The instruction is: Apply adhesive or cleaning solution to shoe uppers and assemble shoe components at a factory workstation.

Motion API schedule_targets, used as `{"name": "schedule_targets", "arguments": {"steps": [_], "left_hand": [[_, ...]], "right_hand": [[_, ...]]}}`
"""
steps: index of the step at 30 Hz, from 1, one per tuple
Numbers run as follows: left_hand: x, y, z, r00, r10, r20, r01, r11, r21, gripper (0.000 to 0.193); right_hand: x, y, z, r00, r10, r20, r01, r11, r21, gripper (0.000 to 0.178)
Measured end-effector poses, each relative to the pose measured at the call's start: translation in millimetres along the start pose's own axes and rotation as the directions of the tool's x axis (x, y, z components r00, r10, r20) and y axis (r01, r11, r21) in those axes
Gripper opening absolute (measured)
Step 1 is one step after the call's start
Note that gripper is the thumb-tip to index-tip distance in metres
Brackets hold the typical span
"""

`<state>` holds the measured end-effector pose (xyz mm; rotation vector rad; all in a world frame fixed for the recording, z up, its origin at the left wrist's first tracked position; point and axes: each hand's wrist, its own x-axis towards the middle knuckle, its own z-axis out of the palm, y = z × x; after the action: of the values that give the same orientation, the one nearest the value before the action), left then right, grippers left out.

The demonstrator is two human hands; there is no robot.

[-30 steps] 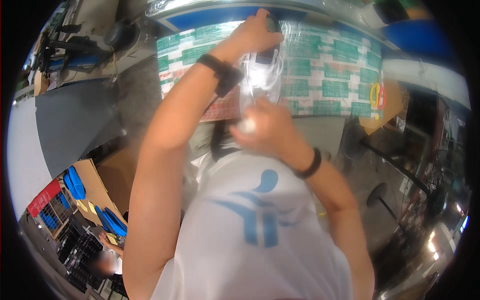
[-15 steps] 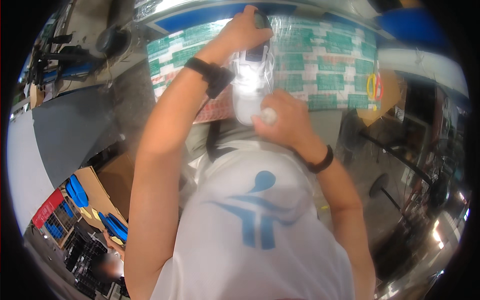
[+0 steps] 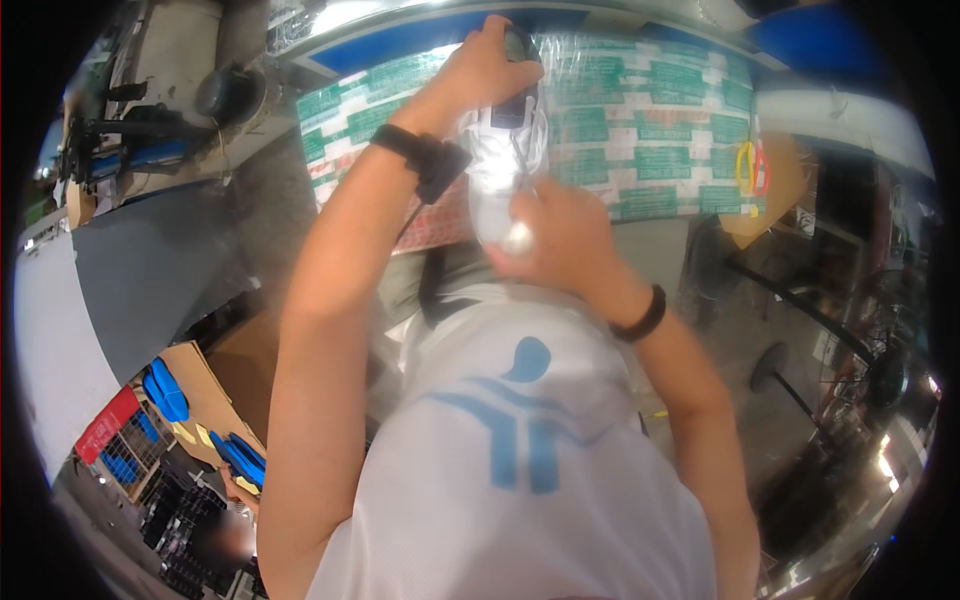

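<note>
A white lace-up sneaker (image 3: 490, 160) with a dark tongue lies toe toward me on the bench. My left hand (image 3: 485, 70) is closed around its heel and collar at the far end. Over the toe, my right hand (image 3: 560, 235) grips a thin-shafted tool with a rounded white handle (image 3: 518, 238). Its shaft points up at the laces (image 3: 515, 155), and the tip cannot be made out among them. My right fingers hide part of the toe.
Green-and-white printed sheeting (image 3: 620, 130) covers the bench under the shoe. Yellow and red-handled scissors (image 3: 752, 168) lie at its right end. A cardboard piece (image 3: 775, 205) sits beside them. At lower left, blue shoe-shaped pieces (image 3: 165, 390) stand by a cardboard box, near another person.
My right hand has shifted slightly left over the toe, turning the tool's handle with it. The left hand stays on the heel.
</note>
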<state>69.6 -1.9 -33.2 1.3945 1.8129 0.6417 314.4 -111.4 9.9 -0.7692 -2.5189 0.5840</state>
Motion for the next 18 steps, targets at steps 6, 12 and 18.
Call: {"name": "schedule_targets", "arguments": {"steps": [6, 12, 18], "left_hand": [[-1, -18, -16, 0.997, 0.083, 0.007, -0.082, 0.994, -0.066, 0.081], [-33, -17, -23, 0.999, -0.018, -0.034, 0.001, 0.888, -0.460, 0.087], [-123, -29, -3, 0.928, -0.371, -0.021, 0.196, 0.538, -0.820, 0.079]], "right_hand": [[-31, -2, 2, 0.996, 0.017, 0.089, -0.037, 0.973, 0.228, 0.043], [-1, 31, 19, 0.908, 0.379, -0.178, -0.299, 0.885, 0.357, 0.039], [10, 50, 56, 0.846, 0.521, 0.114, -0.520, 0.758, 0.395, 0.045]]}}
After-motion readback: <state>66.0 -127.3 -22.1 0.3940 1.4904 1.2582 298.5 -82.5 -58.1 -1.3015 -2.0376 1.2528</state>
